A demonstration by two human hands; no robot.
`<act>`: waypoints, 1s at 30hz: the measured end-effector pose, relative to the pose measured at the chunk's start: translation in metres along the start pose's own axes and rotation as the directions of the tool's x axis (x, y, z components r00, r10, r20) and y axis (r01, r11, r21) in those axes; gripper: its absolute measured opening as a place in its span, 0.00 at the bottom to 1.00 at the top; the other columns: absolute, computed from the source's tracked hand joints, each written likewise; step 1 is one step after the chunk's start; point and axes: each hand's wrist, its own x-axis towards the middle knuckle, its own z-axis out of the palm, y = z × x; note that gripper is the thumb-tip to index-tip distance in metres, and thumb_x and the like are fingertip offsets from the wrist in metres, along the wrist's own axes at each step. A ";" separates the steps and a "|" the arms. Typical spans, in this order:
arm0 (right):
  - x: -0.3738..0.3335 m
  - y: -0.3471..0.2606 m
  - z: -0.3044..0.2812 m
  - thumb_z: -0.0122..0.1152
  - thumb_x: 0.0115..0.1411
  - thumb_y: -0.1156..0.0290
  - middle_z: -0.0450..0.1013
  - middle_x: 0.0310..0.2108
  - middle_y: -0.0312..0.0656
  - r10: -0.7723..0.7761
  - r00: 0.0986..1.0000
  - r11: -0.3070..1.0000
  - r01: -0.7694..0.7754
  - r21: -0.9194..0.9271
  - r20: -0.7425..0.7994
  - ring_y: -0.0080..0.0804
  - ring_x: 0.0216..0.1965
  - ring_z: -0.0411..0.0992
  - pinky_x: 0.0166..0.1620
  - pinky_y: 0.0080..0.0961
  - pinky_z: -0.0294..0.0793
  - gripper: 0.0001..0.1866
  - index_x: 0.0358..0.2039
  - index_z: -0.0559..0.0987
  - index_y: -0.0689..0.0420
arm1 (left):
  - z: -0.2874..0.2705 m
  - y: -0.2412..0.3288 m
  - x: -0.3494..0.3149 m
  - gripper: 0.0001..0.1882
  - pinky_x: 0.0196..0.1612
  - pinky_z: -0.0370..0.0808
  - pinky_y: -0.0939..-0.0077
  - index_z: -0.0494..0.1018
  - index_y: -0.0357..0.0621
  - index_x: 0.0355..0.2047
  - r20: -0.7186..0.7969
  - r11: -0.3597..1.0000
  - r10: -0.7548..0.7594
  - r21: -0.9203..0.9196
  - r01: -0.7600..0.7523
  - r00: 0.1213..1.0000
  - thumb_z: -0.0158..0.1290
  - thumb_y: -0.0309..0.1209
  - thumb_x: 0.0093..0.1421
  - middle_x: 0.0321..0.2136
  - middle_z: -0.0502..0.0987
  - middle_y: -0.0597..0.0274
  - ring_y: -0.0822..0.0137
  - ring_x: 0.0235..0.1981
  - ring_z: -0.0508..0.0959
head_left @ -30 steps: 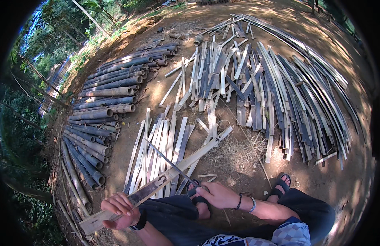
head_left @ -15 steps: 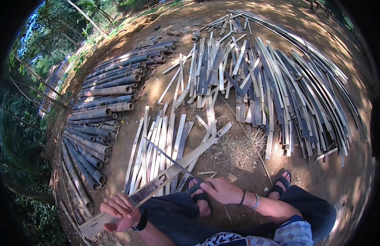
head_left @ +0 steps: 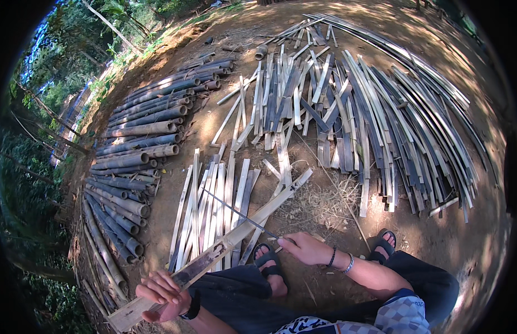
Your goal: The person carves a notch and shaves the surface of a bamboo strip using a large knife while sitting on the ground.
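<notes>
My left hand point(head_left: 164, 296) grips the lower end of a long split bamboo slat point(head_left: 205, 260), fingers over the top and thumb underneath. The slat slants up to the right across my legs, with a dark patch and a node along it. In my closed right hand point(head_left: 310, 249) is a long, thin-bladed knife point(head_left: 232, 210), its handle mostly hidden by the fingers. The blade points up and left and crosses the slat around its middle; whether it touches cannot be told.
Split slats point(head_left: 214, 209) lie just beyond my sandalled feet point(head_left: 268, 261). A bigger heap of strips point(head_left: 375, 128) spreads at the far right, with fine shavings point(head_left: 320, 203) before it. Uncut bamboo poles point(head_left: 141, 128) are stacked on the left, beside trees.
My right hand and the knife have shifted slightly up and to the right along the slat. The left hand keeps its grip in nearly the same place. The whole view has tilted slightly.
</notes>
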 end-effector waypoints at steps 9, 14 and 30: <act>-0.015 -0.038 0.015 0.43 0.65 0.52 0.73 0.23 0.56 -0.096 0.995 0.995 0.097 -0.024 0.037 0.54 0.30 0.75 0.35 0.43 0.72 0.24 0.34 0.75 0.63 | -0.004 0.003 -0.002 0.22 0.15 0.69 0.87 0.64 0.46 0.16 0.006 1.000 -0.007 0.020 0.006 1.000 0.54 0.47 0.57 0.07 0.71 0.63 0.77 0.07 0.70; -0.001 0.004 0.002 0.44 0.65 0.53 0.75 0.26 0.54 0.054 0.991 0.993 -0.067 -0.095 -0.125 0.53 0.33 0.75 0.38 0.39 0.73 0.24 0.37 0.78 0.63 | 0.003 0.004 0.000 0.22 0.14 0.68 0.88 0.64 0.47 0.16 0.020 0.999 -0.016 0.029 0.015 1.000 0.55 0.47 0.57 0.06 0.71 0.64 0.77 0.07 0.69; -0.010 0.000 0.007 0.43 0.65 0.52 0.70 0.21 0.55 -0.143 0.983 0.990 0.144 -0.002 -0.120 0.56 0.28 0.71 0.34 0.43 0.68 0.25 0.28 0.72 0.65 | 0.010 0.000 0.000 0.21 0.11 0.60 0.90 0.63 0.48 0.14 0.015 0.998 0.000 -0.068 0.001 1.000 0.57 0.45 0.54 0.06 0.68 0.66 0.79 0.05 0.65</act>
